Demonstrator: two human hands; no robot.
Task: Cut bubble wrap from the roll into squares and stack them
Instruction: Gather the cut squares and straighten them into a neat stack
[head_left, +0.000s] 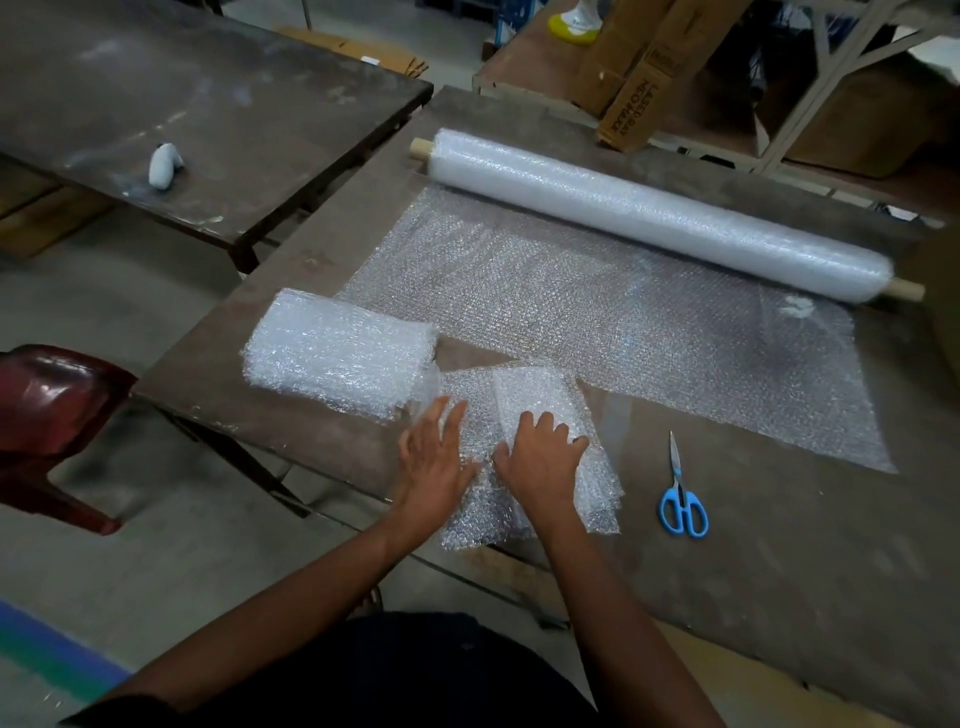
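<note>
A long bubble wrap roll (654, 213) on a wooden core lies across the back of the table, with a sheet of bubble wrap (597, 312) unrolled toward me. A thick stack of cut squares (337, 353) sits at the table's left edge. A cut piece of bubble wrap (519, 499) lies at the near edge, partly folded. My left hand (434, 457) presses flat on its left part with fingers spread. My right hand (540, 457) rests on the folded part, fingers bent over it. Blue-handled scissors (681, 499) lie shut on the table to the right.
The brown worktable (805, 571) has bare surface at the right front. A second dark table (208, 104) stands at the left with a small white object (163, 165). A red chair (52, 410) is at the left. Cardboard boxes (649, 78) stand behind.
</note>
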